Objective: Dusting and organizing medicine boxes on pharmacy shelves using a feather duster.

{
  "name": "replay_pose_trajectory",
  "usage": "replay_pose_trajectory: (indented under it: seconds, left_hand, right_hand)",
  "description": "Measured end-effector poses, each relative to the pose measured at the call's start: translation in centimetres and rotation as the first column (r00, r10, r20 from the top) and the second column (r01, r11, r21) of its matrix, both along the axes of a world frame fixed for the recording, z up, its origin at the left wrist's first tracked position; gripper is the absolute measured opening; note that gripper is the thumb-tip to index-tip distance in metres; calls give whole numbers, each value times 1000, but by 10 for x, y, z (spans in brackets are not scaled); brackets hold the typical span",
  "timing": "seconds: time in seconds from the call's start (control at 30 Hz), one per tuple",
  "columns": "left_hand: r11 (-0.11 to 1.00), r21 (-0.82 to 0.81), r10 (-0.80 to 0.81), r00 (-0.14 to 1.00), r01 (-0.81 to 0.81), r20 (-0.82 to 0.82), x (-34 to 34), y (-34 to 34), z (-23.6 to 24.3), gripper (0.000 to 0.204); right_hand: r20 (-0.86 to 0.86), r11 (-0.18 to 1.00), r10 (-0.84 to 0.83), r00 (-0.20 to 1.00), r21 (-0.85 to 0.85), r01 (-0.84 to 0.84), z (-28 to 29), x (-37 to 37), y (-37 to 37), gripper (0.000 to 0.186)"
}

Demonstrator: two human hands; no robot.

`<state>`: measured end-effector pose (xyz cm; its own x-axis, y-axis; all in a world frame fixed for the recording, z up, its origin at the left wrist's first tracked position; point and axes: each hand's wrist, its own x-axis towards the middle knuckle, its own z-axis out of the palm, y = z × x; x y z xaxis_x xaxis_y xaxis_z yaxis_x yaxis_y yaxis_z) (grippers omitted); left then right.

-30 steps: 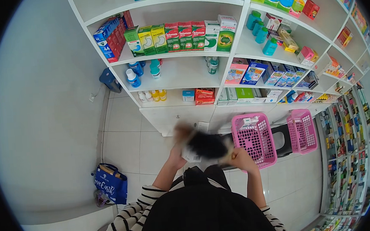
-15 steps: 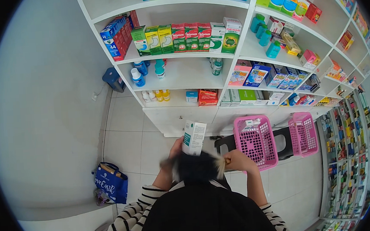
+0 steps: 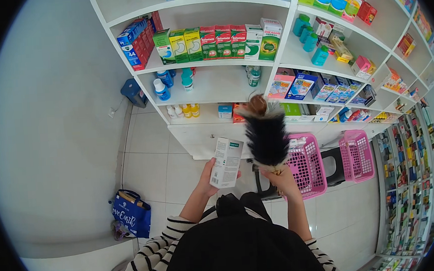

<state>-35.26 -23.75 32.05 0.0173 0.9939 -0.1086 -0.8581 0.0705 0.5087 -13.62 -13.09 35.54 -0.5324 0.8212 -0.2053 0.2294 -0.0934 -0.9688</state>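
In my left hand is a tall white box with a green label, tilted slightly, its printed side showing. My right hand grips a feather duster by its handle. The duster's black feathers, pale near the handle and brown at the tip, point up and away from me toward the shelves. It hangs just right of the box, apart from it, and covers part of the lowest shelf and the edge of a pink basket.
White shelves ahead hold several medicine boxes and blue bottles. Another pink basket stands at right, by a black stool. A blue bag sits on the tiled floor at left, near the wall.
The feather duster has swung from over the box to the right and upward, toward the shelves. My left hand has turned the box, so that its lower part now shows.
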Motion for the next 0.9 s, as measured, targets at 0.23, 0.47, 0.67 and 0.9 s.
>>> replay_pose_trajectory:
  seconds: [0.23, 0.47, 0.67, 0.9]
  left_hand:
    - [991, -126, 68, 992, -55, 102, 2, -2, 5, 51]
    - [991, -78, 125, 967, -110, 223, 4, -8, -16, 49]
    - [989, -115, 100, 994, -94, 46, -1, -8, -9, 47]
    - [971, -211, 118, 993, -111, 18, 1, -5, -18, 52]
  right_hand:
    - [367, 814, 501, 784, 108, -571, -18, 17, -5, 19]
    - [467, 803, 486, 739, 94, -588, -5, 11, -5, 23]
    - [280, 948, 316, 906, -132, -290, 21, 5, -8, 34]
    - [288, 961, 275, 917, -89, -261, -1, 8, -7, 32]
